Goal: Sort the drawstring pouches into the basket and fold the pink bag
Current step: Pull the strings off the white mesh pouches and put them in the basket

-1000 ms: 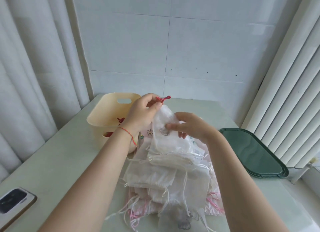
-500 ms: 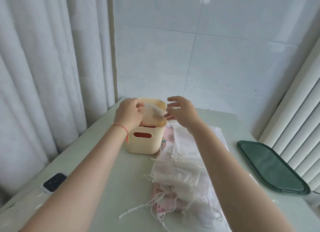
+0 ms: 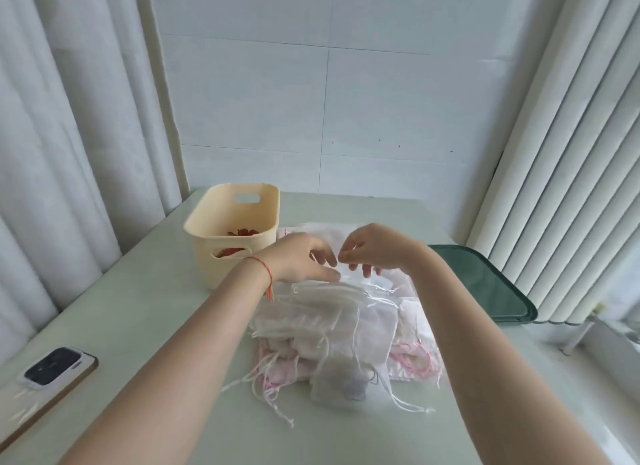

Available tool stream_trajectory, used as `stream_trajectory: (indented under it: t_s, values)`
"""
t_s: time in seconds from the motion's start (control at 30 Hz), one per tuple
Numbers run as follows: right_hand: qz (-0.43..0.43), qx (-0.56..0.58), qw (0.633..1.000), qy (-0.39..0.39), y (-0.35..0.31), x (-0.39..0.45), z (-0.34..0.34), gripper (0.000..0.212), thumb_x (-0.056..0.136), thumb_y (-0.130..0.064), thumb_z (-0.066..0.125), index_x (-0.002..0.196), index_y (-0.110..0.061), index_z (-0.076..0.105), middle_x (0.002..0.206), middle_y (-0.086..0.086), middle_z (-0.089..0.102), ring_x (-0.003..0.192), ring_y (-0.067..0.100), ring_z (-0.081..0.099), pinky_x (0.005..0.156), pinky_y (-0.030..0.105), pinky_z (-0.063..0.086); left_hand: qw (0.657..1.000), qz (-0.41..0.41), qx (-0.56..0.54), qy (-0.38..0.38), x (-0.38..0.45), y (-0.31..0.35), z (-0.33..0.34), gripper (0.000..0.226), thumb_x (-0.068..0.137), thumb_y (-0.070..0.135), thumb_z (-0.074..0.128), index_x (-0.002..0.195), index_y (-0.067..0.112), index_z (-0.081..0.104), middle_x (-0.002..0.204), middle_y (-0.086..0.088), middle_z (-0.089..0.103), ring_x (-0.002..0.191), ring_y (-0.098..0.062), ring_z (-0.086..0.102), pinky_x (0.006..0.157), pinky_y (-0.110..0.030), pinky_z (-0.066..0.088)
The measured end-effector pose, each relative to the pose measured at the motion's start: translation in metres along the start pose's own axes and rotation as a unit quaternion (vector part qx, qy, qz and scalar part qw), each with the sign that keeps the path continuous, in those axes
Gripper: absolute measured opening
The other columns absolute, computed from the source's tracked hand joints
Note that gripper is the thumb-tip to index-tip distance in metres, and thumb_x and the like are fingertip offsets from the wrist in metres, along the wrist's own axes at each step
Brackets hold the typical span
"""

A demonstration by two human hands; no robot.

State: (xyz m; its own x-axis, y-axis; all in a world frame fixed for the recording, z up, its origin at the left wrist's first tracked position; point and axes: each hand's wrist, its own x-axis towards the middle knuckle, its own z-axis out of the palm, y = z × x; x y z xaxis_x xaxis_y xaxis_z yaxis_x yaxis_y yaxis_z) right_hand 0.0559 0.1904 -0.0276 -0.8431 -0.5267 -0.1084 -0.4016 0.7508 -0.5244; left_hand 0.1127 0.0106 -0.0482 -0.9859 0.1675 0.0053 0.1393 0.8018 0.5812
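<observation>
Both hands over pouch pile (image 3: 332, 322): left hand (image 3: 301, 260) fingers spread, loose; right hand (image 3: 370, 251) curled, pinch unclear. Basket (image 3: 235, 222) at 10 o'clock. No readable writing.

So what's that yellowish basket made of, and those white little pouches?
The basket looks like matte cream plastic: stiff smooth walls with a moulded handle slot. The pouches seem to be thin sheer fabric, maybe organza or gauze, since they look see-through, limp and wrinkled, with white cord drawstrings.
</observation>
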Motion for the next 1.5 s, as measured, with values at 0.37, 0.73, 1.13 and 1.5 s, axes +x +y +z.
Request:
stream_trajectory:
  t_s: [0.37, 0.73, 1.13, 1.5]
  values:
    - [0.091, -0.117, 0.989, 0.006, 0.071, -0.039, -0.011, 0.033, 0.092, -0.013, 0.051, 0.119, 0.000, 0.064, 0.122, 0.014, 0.064, 0.114, 0.030, 0.058, 0.096, 0.039, 0.048, 0.999, 0.015, 0.036, -0.001, 0.021, 0.028, 0.034, 0.005, 0.086, 0.029, 0.071, 0.090, 0.028, 0.072, 0.095, 0.013, 0.070, 0.092, -0.005, 0.063, 0.082, -0.014, 0.047]
    - [0.084, -0.030, 0.993, 0.083, 0.110, -0.056, -0.011, 0.023, 0.087, -0.016, 0.053, 0.066, -0.008, 0.048, 0.065, 0.005, 0.044, 0.060, 0.020, 0.039, 0.054, 0.028, 0.031, 0.989, 0.048, -0.058, 0.125, 0.043, 0.072, 0.064, 0.012, 0.085, 0.021, 0.066, 0.078, 0.023, 0.075, 0.081, 0.011, 0.072, 0.072, 0.006, 0.059, 0.070, -0.012, 0.042]
    - [-0.047, 0.318, 0.895, 0.310, 0.030, -0.034, -0.036, 0.009, 0.089, -0.012, 0.051, 0.088, -0.003, 0.052, 0.082, 0.016, 0.066, 0.058, 0.021, 0.059, 0.039, 0.031, 0.049, 0.918, 0.094, -0.380, 0.065, 0.023, 0.059, 0.028, 0.031, 0.079, 0.020, 0.077, 0.108, 0.015, 0.068, 0.097, 0.008, 0.073, 0.094, -0.005, 0.066, 0.083, -0.021, 0.049]
    - [-0.105, 0.301, 0.918, 0.238, -0.004, 0.013, 0.001, 0.028, 0.087, -0.030, 0.069, 0.114, -0.026, 0.064, 0.106, -0.011, 0.067, 0.100, 0.000, 0.061, 0.079, 0.016, 0.050, 0.895, 0.030, -0.362, 0.260, 0.030, 0.012, 0.008, 0.013, 0.098, 0.017, 0.056, 0.092, 0.016, 0.068, 0.073, -0.007, 0.070, 0.065, -0.021, 0.065, 0.051, -0.037, 0.050]
